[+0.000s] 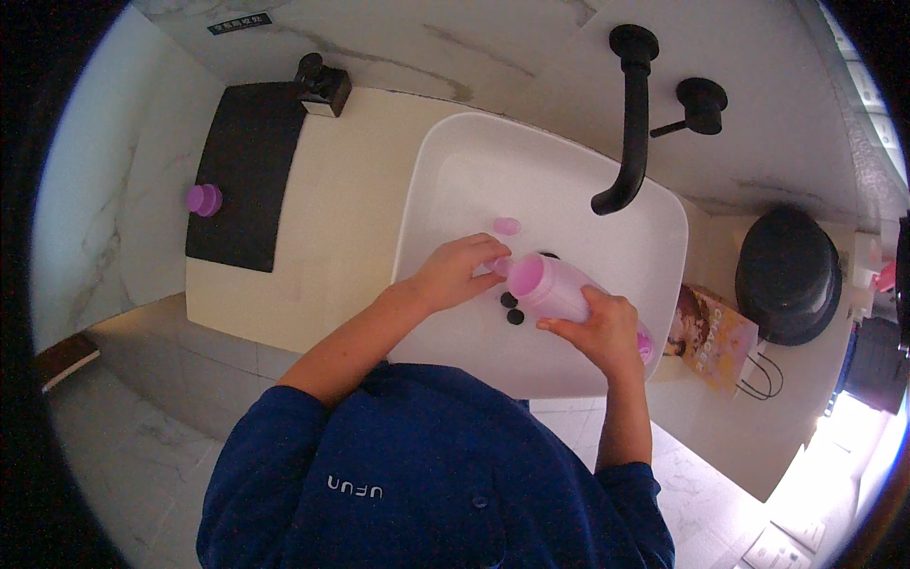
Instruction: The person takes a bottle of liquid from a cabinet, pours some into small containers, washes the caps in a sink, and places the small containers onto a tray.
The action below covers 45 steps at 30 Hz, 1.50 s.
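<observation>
Over the white washbasin [455,167] both of my hands are at work. My right hand [604,323] grips a translucent pink bottle [561,291] around its side, tilted with its wide uncapped mouth facing left. Between the fingertips of my left hand [458,270] is a small translucent pink piece [500,266], close to the bottle's mouth; its exact kind is unclear. A similar small pink piece [507,226] lies in the basin behind my left hand. Two small black discs [512,308] rest on the basin floor below the bottle. A darker pink part [644,345] shows beside my right wrist.
A black faucet spout [629,135] reaches over the basin from the wall, with a lever handle [700,107] beside it. Left, a purple cap [206,200] sits on a black mat [245,163] near a black dispenser [325,85]. Right are a printed paper bag [714,338] and a black container [785,277].
</observation>
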Each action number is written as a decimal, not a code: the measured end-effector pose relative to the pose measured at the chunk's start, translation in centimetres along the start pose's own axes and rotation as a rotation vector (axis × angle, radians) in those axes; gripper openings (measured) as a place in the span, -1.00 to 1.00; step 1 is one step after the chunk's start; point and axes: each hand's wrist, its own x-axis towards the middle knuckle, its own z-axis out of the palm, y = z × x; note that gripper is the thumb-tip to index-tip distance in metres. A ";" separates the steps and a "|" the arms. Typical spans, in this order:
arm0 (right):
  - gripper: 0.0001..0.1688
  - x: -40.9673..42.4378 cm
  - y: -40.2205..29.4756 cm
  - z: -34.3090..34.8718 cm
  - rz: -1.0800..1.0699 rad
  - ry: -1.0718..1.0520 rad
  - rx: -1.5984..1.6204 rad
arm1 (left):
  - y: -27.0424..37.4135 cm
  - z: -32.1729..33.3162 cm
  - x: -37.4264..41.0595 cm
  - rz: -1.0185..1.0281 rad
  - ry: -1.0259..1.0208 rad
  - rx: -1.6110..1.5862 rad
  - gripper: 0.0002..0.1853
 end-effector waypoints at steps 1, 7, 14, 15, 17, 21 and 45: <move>-0.38 -0.1 -0.2 -0.3 0.006 0.005 0.006 | -0.1 0.1 0.0 0.001 0.003 0.001 -0.69; -0.43 -0.9 0.5 -1.3 0.073 -0.018 0.084 | -0.9 0.5 0.2 -0.001 0.026 -0.014 -0.67; -0.42 -1.6 1.3 -1.3 0.076 0.060 0.154 | -0.6 0.4 0.4 -0.030 0.003 0.003 -0.65; -0.42 -1.6 1.2 -1.3 0.082 0.032 0.109 | -0.5 0.4 0.4 -0.040 -0.002 -0.008 -0.64; -0.42 -1.4 1.1 -1.2 0.091 -0.025 0.017 | -0.8 0.5 0.2 -0.021 0.011 -0.019 -0.66; -0.41 -1.2 0.4 -0.9 0.046 -0.026 0.023 | -0.2 0.3 0.0 -0.029 0.032 -0.044 -0.65; -0.42 -2.8 3.6 -1.0 0.172 0.160 0.296 | -3.4 0.7 2.2 -0.113 0.295 0.107 -0.61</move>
